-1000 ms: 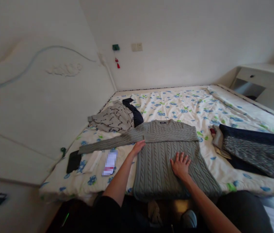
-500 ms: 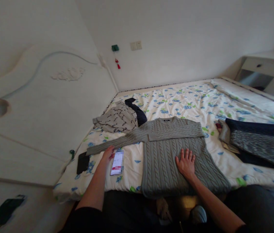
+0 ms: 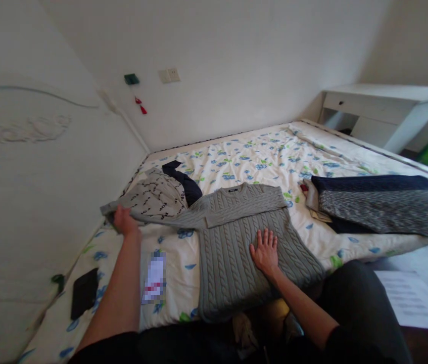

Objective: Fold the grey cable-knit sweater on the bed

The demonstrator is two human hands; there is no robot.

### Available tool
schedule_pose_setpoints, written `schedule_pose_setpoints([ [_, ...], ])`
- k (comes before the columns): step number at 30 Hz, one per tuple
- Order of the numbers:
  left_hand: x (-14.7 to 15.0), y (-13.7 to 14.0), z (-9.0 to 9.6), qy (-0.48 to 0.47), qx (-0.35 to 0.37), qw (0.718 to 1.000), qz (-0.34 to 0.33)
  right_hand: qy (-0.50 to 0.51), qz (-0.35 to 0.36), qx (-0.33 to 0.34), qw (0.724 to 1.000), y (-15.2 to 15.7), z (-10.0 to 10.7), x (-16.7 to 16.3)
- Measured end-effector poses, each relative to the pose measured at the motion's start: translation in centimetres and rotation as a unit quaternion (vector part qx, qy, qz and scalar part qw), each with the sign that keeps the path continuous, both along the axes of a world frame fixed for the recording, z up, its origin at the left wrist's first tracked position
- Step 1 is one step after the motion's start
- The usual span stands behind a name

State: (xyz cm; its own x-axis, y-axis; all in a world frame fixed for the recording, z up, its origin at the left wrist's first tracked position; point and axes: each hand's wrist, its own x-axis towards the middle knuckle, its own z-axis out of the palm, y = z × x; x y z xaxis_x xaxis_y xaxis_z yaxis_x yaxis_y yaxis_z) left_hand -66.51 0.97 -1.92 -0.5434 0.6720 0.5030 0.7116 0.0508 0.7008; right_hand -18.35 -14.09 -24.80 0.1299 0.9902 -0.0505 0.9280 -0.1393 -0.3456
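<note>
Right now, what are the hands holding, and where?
The left hand grips the grey sweater by its sleeve end; the right hand lies flat on its body.

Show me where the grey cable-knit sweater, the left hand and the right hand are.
grey cable-knit sweater (image 3: 232,253), head view, on the knitted front.
left hand (image 3: 123,221), head view, on the back of the hand at the sleeve end.
right hand (image 3: 265,251), head view, on the back of the hand, flat on the sweater.

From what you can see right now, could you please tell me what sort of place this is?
Most likely a home bedroom: a bed with a floral sheet against a carved white headboard, a grey cable-knit sweater spread on it, and a white desk beside it.
</note>
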Motion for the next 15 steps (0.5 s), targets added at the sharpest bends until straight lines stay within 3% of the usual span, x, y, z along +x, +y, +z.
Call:
schedule_pose_setpoints([
  [2, 4.4, 3.2, 2.0, 0.005, 0.022, 0.996, -0.081, 0.005, 0.001, 0.001, 1.0, 0.0, -0.1, 0.1],
  [3, 7.3, 4.5, 2.7, 0.029, 0.024, 0.984, -0.172, 0.007, 0.002, 0.002, 1.0, 0.0, -0.1, 0.1],
  [5, 13.9, 5.8, 2.8, 0.099, 0.005, 0.938, -0.333, 0.007, 0.004, 0.002, 1.0, 0.0, -0.1, 0.2],
  [6, 17.2, 5.9, 2.3, 0.138, -0.015, 0.917, -0.374, 0.008, 0.005, 0.002, 1.0, 0.0, -0.1, 0.3],
  [8, 22.6, 4.7, -0.2, 0.21, -0.089, 0.884, -0.408, 0.014, 0.008, 0.0, 1.0, 0.1, 0.0, 0.4],
  [10, 25.5, 2.0, -4.1, 0.261, -0.168, 0.86, -0.405, 0.024, 0.013, -0.005, 1.0, 0.2, 0.1, 0.7],
  [12, 25.7, -1.9, -8.7, 0.293, -0.25, 0.845, -0.371, 0.035, 0.024, -0.015, 0.999, 0.3, 0.0, 1.2],
  [15, 23.1, -8.4, -15.3, 0.298, -0.385, 0.824, -0.289, 0.055, 0.051, -0.046, 0.996, 0.7, -0.2, 2.2],
])
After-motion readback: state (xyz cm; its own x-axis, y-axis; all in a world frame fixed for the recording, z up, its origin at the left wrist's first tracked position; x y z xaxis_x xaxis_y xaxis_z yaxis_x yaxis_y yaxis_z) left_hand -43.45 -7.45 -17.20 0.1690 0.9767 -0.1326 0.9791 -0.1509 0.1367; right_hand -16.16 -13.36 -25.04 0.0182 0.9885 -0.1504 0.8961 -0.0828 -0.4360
